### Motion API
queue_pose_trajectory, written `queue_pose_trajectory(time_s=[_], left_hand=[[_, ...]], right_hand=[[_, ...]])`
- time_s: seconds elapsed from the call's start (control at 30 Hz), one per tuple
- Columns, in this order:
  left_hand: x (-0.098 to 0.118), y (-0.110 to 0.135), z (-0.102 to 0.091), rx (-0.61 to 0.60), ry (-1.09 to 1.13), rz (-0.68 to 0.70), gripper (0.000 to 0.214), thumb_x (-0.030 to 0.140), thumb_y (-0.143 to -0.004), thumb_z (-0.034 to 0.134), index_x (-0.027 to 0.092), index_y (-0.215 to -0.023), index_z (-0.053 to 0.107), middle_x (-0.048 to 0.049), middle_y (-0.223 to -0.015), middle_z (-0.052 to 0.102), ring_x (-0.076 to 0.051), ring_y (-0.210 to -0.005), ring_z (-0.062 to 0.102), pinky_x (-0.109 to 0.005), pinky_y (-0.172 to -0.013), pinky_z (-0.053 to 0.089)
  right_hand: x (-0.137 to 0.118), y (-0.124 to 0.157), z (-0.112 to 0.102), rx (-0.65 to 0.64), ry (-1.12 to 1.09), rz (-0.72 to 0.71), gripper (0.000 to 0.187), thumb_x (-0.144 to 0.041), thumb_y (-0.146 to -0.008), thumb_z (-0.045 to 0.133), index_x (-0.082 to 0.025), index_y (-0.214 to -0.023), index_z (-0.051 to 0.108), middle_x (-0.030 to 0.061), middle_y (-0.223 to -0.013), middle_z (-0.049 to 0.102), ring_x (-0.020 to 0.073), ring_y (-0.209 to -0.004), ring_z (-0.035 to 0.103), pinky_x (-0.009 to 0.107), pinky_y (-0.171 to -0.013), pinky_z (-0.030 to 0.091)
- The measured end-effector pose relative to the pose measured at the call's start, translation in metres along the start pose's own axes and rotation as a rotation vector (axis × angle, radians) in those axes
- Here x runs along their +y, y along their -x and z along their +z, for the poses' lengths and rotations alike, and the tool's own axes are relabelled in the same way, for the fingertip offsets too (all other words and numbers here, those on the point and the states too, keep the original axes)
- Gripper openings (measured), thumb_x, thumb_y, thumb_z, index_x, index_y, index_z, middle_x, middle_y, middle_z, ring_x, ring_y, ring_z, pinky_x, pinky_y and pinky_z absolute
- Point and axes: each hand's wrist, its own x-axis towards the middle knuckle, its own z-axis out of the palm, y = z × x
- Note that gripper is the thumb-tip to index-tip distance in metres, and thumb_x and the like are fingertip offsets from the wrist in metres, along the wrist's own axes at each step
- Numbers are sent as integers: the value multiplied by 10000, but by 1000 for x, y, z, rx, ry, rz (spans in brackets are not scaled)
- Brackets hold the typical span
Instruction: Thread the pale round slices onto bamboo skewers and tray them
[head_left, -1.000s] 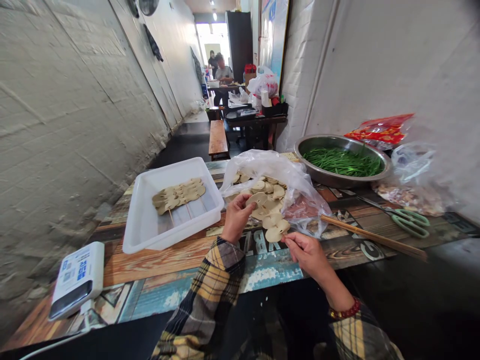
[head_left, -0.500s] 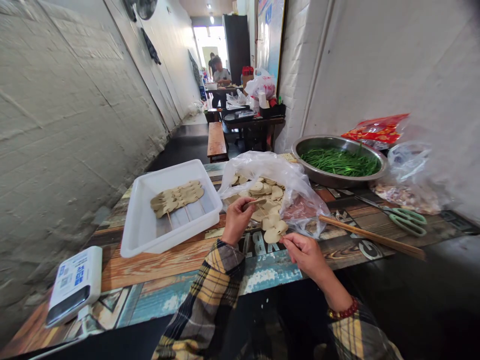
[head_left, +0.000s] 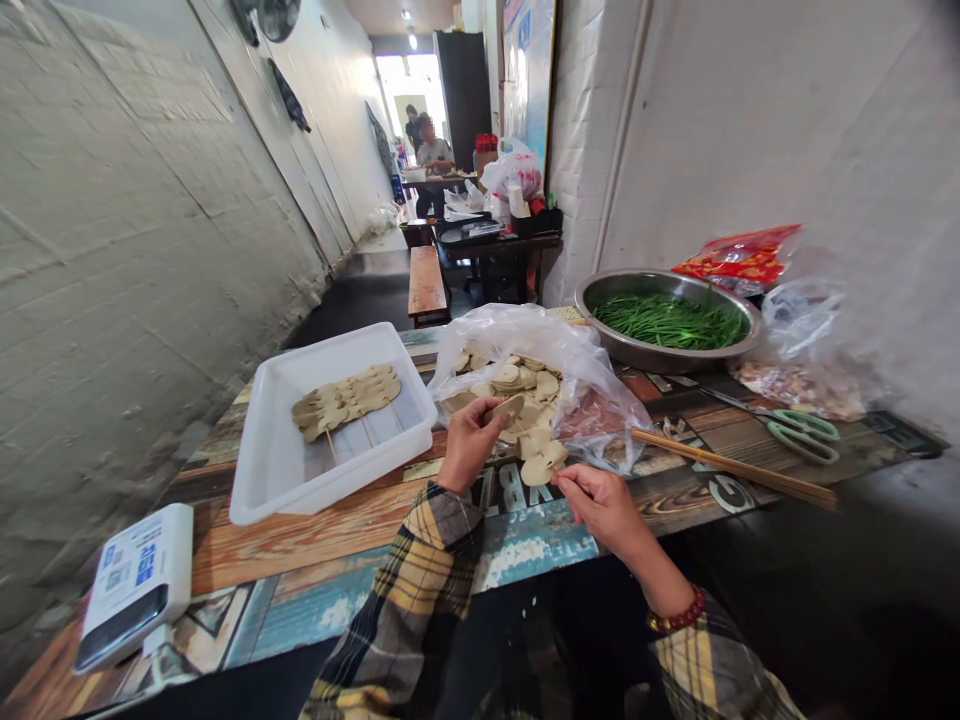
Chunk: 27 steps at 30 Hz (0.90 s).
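My left hand pinches a thin round beige slice above the table's middle. In my right hand is the end of a thin skewer, with folded beige slices threaded on it; most of the stick is hidden. Just beyond both hands lies an opened clear plastic bag with many loose slices in it. To the left, a white plastic tub holds several finished skewers of the same slices, lying side by side.
Bundled bamboo skewers, green-handled scissors and a steel basin of green chives are on the right. A white payment box stands front left. Beyond the table are a wooden bench and a seated person.
The view has shifted slightly, so everything sits a little further left. My left hand's slice has turned to show more of its flat face. Both hands keep their hold.
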Motion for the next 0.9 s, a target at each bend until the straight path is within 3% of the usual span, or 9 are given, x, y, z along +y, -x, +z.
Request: queue_pose_trajectory(time_s=[0.33, 0.53, 0.9], left_hand=[[8, 4, 0, -70, 237, -114, 256, 268, -622, 784, 144, -814, 670, 11, -715, 625, -79, -605, 495, -195, -559, 370], [8, 5, -1, -53, 383, -205, 309, 277, -561, 826, 149, -784, 655, 26, -679, 595, -61, -556, 458, -189, -512, 330], [11, 10, -2, -55, 464, -289, 346, 395, -568, 822, 134, -725, 657, 1, -655, 587, -67, -543, 477, -187, -486, 329]], right_hand=[[-2, 2, -2, 17, 30, -23, 326, -386, -910, 473, -144, -833, 678, -46, -448, 483, 113, -410, 470, 223, -462, 360], [5, 5, -2, 16, 24, -38, 328, -394, -912, 485, -143, -877, 694, -39, -454, 512, 118, -406, 485, 227, -455, 366], [11, 8, 0, 28, -14, -49, 341, -429, -899, 512, -147, -872, 702, -25, -464, 527, 133, -416, 514, 236, -454, 398]])
